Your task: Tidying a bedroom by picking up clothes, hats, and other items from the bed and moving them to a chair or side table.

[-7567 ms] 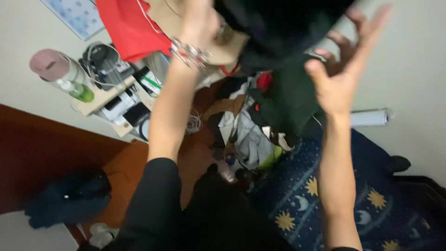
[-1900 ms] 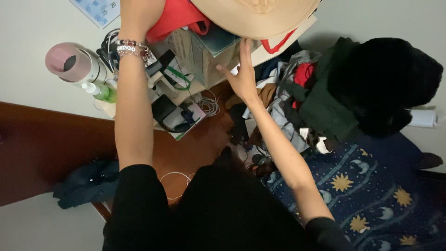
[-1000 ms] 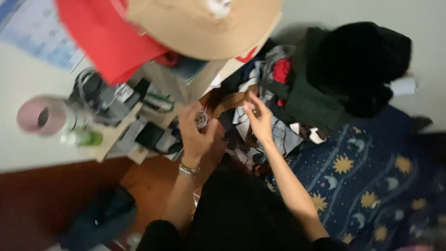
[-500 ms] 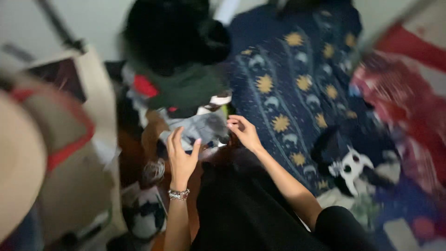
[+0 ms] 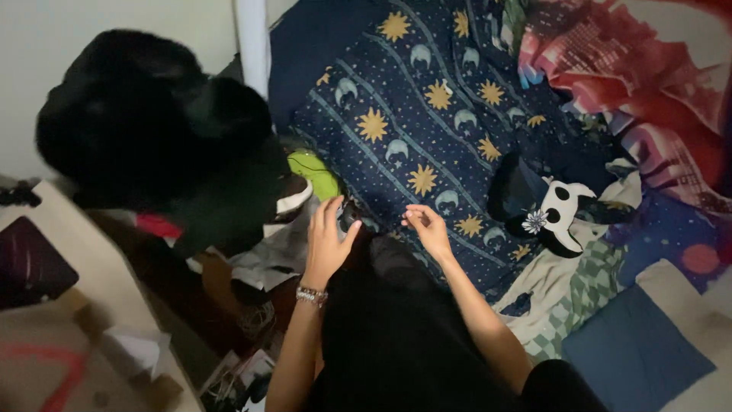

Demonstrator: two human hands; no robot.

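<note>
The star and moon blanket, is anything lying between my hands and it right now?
Nothing visible does. The left hand and right hand hover open right at the near edge of the star and moon blanket; the black and white plush lies off to the right.

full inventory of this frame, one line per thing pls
Blanket: 1, navy with yellow suns and pale moons, centre, on the bed.
Fluffy garment: 1, black, upper left, on top of the clothes pile.
Clothes pile: 1, mixed grey, dark green and red, left of centre.
Green item: 1, lime, at the pile's edge beside the blanket.
Plush toy: 1, black and white, right of centre on the bed.
Patterned cloth: 1, red and pink, upper right.
Checked cloth: 1, green and white, lower right.
Pillow: 1, blue, lower right corner.
Cardboard box: 1, tan, lower left.
Bracelet: 1, beaded, on left wrist.
Left hand: open, fingers spread, above the pile's edge.
Right hand: fingers loosely curled, over the blanket; whether it has a grip on anything is unclear.
</note>
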